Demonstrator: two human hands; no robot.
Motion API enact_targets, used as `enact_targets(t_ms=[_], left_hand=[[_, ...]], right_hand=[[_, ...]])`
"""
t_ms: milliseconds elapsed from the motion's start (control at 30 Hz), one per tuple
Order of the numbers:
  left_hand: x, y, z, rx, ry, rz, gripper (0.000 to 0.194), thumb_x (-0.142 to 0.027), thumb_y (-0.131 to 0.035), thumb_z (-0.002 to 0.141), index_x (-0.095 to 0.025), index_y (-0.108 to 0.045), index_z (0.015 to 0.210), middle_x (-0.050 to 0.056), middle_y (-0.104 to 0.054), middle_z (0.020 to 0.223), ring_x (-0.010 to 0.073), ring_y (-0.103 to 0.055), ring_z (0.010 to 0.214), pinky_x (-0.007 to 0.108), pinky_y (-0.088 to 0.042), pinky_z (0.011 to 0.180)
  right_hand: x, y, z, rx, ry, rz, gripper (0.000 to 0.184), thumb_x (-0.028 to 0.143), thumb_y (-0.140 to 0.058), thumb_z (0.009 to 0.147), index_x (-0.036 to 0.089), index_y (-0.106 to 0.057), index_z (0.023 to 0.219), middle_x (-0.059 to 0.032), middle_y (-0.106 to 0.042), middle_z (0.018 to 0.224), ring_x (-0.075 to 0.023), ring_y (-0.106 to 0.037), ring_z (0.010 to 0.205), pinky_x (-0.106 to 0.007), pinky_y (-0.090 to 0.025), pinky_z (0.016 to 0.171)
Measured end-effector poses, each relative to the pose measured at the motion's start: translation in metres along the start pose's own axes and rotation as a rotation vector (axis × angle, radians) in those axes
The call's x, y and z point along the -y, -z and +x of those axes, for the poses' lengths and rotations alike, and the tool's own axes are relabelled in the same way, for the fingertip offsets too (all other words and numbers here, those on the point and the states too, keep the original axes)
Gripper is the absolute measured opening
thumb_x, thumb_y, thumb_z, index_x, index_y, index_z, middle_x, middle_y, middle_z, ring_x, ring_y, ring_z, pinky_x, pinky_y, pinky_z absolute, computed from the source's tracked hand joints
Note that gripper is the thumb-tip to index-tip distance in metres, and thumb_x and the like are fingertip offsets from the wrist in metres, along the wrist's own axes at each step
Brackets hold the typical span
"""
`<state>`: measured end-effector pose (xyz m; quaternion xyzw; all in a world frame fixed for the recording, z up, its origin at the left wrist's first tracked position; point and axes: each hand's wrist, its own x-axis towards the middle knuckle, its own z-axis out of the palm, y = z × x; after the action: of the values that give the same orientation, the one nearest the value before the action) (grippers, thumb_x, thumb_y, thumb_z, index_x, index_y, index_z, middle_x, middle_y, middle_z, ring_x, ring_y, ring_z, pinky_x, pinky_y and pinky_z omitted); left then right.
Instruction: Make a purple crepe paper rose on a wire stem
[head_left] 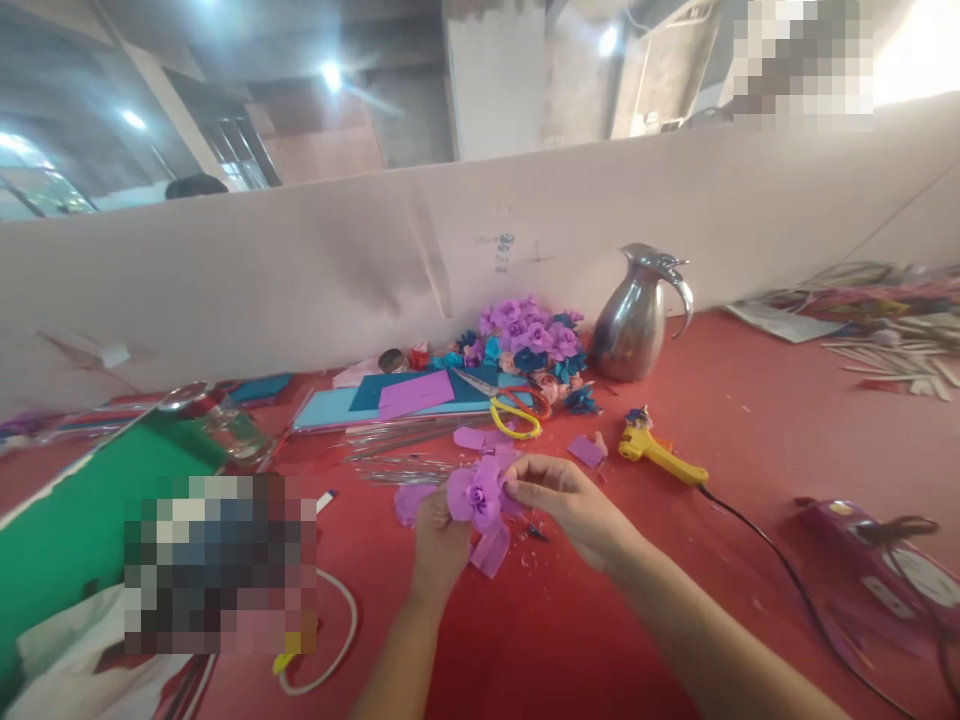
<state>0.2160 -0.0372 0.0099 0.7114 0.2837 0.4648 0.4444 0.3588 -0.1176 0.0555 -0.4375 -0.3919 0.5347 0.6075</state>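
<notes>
Between my hands is a purple paper flower [478,495] with a tightly curled centre and open petals round it. My left hand [444,535] is closed under the bloom, gripping it from below; the flower hides part of its fingers. At the right edge, my right hand [559,500] pinches a petal between thumb and forefinger. Cut purple petals [491,548] lie on the red table just below and behind the flower. Thin metal wires [397,468] are spread out beyond my left hand. Scissors with yellow and orange handles [517,415] rest on the paper sheets [416,395] farther back.
A pile of finished paper flowers [532,335] sits against the white partition [315,280], beside a steel jug [630,320]. To the right are a yellow glue gun [660,455] with a black cord and a purple power strip [877,570]. A glass [232,425] stands at left by a green board [67,520].
</notes>
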Motion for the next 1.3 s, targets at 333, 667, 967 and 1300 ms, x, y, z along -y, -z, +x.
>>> enact_targets(t_ms=[333,667,967,1300], left_hand=[[-0.013,0.002,0.000,0.150,-0.079,0.061,0.032,-0.022,-0.055,0.079,-0.017,-0.050,0.048,-0.003,-0.046,0.053,0.0095,-0.042,0.051,0.021,-0.036,0.048],[-0.010,0.003,0.001,0.161,-0.116,0.034,0.028,-0.017,-0.053,0.077,-0.017,-0.051,0.049,-0.002,-0.049,0.055,0.0096,-0.044,0.052,0.021,-0.036,0.048],[-0.006,0.005,0.001,0.168,-0.106,0.015,0.029,-0.017,-0.055,0.077,-0.016,-0.052,0.047,-0.002,-0.049,0.055,0.0100,-0.045,0.053,0.021,-0.036,0.048],[-0.012,0.002,0.001,0.210,-0.060,-0.025,0.027,-0.017,-0.056,0.076,-0.016,-0.054,0.049,-0.001,-0.049,0.055,0.0104,-0.043,0.052,0.021,-0.036,0.046]], right_hand=[[0.002,0.002,0.000,-0.073,0.015,0.009,0.026,0.043,-0.066,0.076,0.017,-0.061,0.075,0.0015,-0.056,0.072,-0.0105,-0.047,0.065,-0.024,-0.035,0.062],[0.010,0.002,-0.002,-0.126,0.104,-0.044,0.029,0.047,-0.062,0.079,0.018,-0.058,0.074,0.0030,-0.054,0.065,-0.0102,-0.048,0.061,-0.025,-0.039,0.062],[0.005,0.003,-0.003,-0.007,0.084,0.026,0.031,0.040,-0.072,0.071,0.019,-0.058,0.087,0.0005,-0.059,0.076,-0.0118,-0.053,0.068,-0.027,-0.041,0.064],[0.008,0.000,-0.004,-0.056,0.089,-0.059,0.026,0.041,-0.066,0.076,0.018,-0.060,0.088,0.0003,-0.059,0.076,-0.0119,-0.052,0.068,-0.027,-0.040,0.064]])
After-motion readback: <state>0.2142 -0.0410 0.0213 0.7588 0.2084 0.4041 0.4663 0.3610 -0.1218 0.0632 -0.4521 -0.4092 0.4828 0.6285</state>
